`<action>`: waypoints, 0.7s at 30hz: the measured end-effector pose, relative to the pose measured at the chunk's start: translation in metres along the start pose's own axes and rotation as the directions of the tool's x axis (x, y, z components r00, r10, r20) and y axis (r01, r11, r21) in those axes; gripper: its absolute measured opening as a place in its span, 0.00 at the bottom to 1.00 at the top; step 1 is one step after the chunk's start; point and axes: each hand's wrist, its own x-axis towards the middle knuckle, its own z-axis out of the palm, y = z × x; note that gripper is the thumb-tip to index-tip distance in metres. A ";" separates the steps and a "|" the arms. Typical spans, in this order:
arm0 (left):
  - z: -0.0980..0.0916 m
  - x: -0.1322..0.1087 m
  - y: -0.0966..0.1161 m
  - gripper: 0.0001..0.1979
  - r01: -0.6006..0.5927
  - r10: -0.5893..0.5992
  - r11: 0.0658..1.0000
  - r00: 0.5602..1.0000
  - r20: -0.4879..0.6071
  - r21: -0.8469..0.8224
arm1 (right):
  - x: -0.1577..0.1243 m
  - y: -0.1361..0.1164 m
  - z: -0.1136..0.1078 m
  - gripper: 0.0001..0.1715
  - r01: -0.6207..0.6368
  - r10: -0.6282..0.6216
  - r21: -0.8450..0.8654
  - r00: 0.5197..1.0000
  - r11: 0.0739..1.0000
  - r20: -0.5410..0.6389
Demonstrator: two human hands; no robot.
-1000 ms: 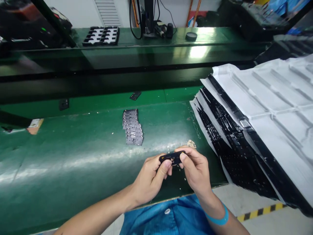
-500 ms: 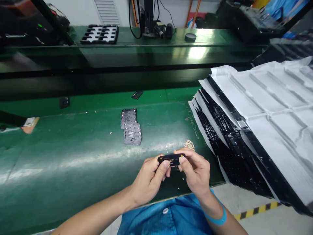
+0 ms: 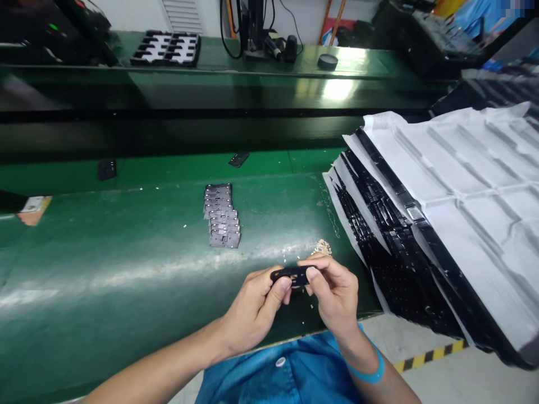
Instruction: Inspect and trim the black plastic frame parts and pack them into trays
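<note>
Between both hands is a small black plastic part (image 3: 300,276) with cut-outs and a small yellow mark at its left end. My left hand (image 3: 256,300) pinches that left end, thumb on the face. The right end is gripped by my right hand (image 3: 334,289), its thumb pressed on the face and fingers behind. Just beyond my right hand lies a pile of tiny beige pieces (image 3: 322,248), with a few scattered singly around. Farther left, an overlapping row of dark grey plastic parts (image 3: 223,216) rests on the green bench (image 3: 126,269).
At right rises a stack of black trays (image 3: 379,224) with white sheets (image 3: 471,163). Two black parts, one left (image 3: 106,169) and one central (image 3: 239,160), lie under the raised shelf (image 3: 273,90). A compartmented tray (image 3: 166,49) and a round dark disc (image 3: 327,62) sit on that shelf.
My right thumb has shifted slightly on the black plastic part, and the yellow mark at its right end no longer shows. The camera view has moved a little; both hands keep their grip.
</note>
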 end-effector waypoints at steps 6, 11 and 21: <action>-0.005 0.001 0.003 0.20 0.050 -0.050 0.999 0.998 0.048 -0.005 | 0.001 0.005 0.002 0.11 -0.124 0.127 0.047 0.991 0.991 -0.046; -0.009 -0.006 0.005 0.19 0.131 -0.129 0.985 0.991 0.025 -0.109 | -0.003 0.002 0.005 0.11 -0.189 0.187 0.070 0.982 0.980 0.023; -0.001 -0.009 -0.007 0.20 0.135 -0.162 0.971 0.978 -0.130 -0.198 | -0.015 0.001 0.016 0.08 -0.071 0.070 0.034 0.997 0.997 0.031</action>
